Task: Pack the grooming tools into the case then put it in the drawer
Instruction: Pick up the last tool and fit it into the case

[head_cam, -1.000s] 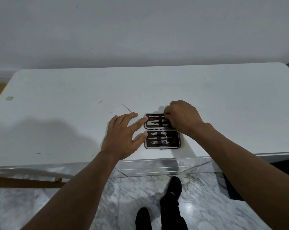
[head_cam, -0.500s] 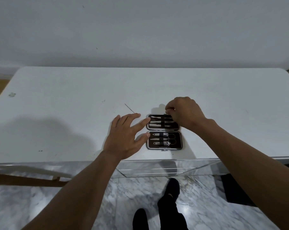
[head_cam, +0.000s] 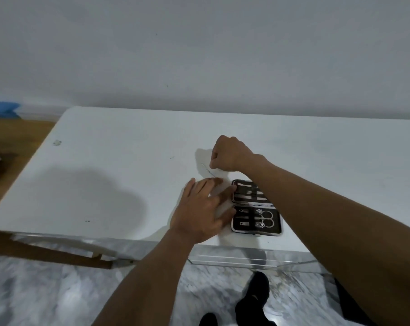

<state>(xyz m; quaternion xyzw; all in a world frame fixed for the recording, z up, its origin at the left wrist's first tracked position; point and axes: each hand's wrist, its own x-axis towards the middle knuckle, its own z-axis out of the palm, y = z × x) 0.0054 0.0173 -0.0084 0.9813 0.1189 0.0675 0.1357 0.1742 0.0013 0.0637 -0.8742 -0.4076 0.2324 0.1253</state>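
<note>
Nearest the camera, the person's dark shoes (head_cam: 255,300) stand on a marbled grey floor (head_cam: 46,292), and both bare forearms reach forward over the front edge of a white surface (head_cam: 105,165). Close to that edge lies the open case (head_cam: 255,208), spread flat in two dark halves with a light rim. The near half holds small scissors (head_cam: 267,218) with round handles and a few other metal tools under straps; the far half holds several slim metal tools, partly hidden by the right forearm that crosses above it. The left hand (head_cam: 201,212) rests just left of the case, palm down, its fingers (head_cam: 225,191) spread and released, with the tips touching or almost touching the case's left rim. Beyond the case, the right hand (head_cam: 230,154) is curled over the surface, its fingers clenched in a pinch on the end of a thin metal tool (head_cam: 208,170) that lies slanted on the white surface, outside the case and just behind its far left corner. Farther back the surface meets a plain pale wall (head_cam: 199,55).
</note>
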